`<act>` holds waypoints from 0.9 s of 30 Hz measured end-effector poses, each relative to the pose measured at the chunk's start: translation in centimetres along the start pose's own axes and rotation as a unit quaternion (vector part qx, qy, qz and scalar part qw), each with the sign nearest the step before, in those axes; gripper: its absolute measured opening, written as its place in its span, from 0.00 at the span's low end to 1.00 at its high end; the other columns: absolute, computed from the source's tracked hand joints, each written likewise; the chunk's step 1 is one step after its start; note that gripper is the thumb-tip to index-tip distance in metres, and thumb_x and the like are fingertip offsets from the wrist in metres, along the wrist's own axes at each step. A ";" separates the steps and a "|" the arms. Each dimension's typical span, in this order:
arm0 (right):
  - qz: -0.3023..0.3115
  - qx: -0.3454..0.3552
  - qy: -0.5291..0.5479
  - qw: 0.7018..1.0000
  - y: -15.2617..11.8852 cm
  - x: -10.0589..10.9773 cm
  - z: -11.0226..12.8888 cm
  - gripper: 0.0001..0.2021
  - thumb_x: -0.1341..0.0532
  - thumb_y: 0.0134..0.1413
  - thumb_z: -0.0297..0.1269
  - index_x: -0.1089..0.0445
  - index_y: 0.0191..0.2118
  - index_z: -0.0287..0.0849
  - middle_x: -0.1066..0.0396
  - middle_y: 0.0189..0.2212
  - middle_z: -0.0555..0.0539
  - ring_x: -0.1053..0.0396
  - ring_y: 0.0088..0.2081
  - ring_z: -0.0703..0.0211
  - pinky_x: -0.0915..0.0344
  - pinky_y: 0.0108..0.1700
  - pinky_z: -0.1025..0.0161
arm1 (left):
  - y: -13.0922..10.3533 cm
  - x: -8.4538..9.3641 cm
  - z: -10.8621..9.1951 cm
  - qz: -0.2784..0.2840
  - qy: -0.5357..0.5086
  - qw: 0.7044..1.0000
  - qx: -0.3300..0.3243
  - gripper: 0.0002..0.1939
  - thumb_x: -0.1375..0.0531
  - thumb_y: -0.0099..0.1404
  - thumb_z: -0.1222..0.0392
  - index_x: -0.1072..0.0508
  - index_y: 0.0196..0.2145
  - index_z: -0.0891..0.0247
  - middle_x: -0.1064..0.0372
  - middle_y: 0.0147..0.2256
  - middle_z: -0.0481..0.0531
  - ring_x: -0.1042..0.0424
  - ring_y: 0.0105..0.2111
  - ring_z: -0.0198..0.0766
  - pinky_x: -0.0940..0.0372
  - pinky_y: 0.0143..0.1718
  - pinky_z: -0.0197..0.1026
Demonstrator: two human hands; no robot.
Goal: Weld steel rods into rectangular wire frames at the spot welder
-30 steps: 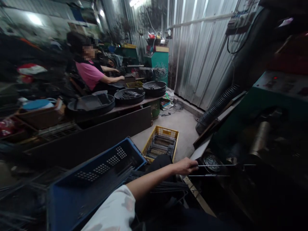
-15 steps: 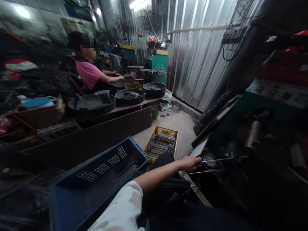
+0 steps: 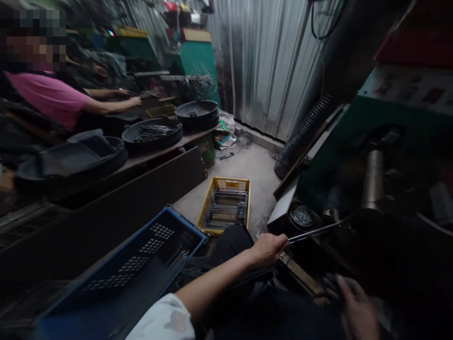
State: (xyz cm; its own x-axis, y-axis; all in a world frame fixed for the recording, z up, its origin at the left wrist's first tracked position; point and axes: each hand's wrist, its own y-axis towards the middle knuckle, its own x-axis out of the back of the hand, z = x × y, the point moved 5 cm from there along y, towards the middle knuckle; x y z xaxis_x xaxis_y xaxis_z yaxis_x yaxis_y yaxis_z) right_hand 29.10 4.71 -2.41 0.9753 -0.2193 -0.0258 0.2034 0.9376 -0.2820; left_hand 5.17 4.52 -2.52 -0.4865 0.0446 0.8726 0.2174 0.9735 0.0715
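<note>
My left hand is closed around one end of a thin bent metal wire. The wire points away to the right, its far end near a metal cylinder on the green machine. At the lower right is my right hand, smeared by motion and low in the dark, so whether its fingers hold anything is unclear. A round dish of small shiny metal pieces sits just beyond the wire.
A yellow crate with wire pieces stands on the floor ahead. To my left is a blue crate. Black round pans line a bench, where a co-worker in a pink shirt sits. A ribbed hose runs along the wall.
The view has turned right and down. My right hand has come into sight at the lower right. The wire in my left hand has swung, and its two strands now appear close together.
</note>
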 end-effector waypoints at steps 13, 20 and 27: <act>0.077 -0.004 0.214 0.974 2.3 -9.6 0.6 0.16 0.30 0.46 0.47 0.35 0.32 0.43 0.26 0.26 0.52 0.26 0.27 0.62 0.30 0.29 0.67 | 3.4 0.0 -2.4 -0.064 0.034 0.997 0.015 0.15 0.56 0.72 0.60 0.32 0.36 0.62 0.27 0.27 0.56 0.28 0.27 0.43 0.47 0.26 0.41; 0.041 0.004 0.222 0.974 3.1 -8.5 0.9 0.15 0.31 0.46 0.46 0.35 0.31 0.43 0.28 0.24 0.55 0.29 0.26 0.64 0.32 0.27 0.68 | 4.1 -0.8 -3.7 -0.084 0.058 0.995 0.008 0.18 0.58 0.73 0.58 0.32 0.34 0.62 0.28 0.25 0.54 0.28 0.25 0.41 0.48 0.25 0.40; 0.041 0.006 0.230 0.972 4.1 -7.1 1.0 0.14 0.33 0.48 0.45 0.36 0.31 0.43 0.29 0.24 0.55 0.29 0.26 0.64 0.31 0.30 0.67 | 5.6 -1.7 -4.7 -0.077 0.073 0.994 -0.003 0.16 0.56 0.73 0.58 0.31 0.34 0.63 0.28 0.24 0.54 0.27 0.25 0.43 0.49 0.24 0.41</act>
State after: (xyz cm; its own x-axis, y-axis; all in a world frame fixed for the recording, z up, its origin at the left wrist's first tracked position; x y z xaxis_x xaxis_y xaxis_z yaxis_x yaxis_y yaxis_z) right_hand 23.09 10.35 -2.37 0.8473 -0.2380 -0.4749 0.1300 0.9597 -0.2490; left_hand 11.21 8.82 -1.37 -0.3871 -0.1390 0.9115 0.1540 0.9649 0.2125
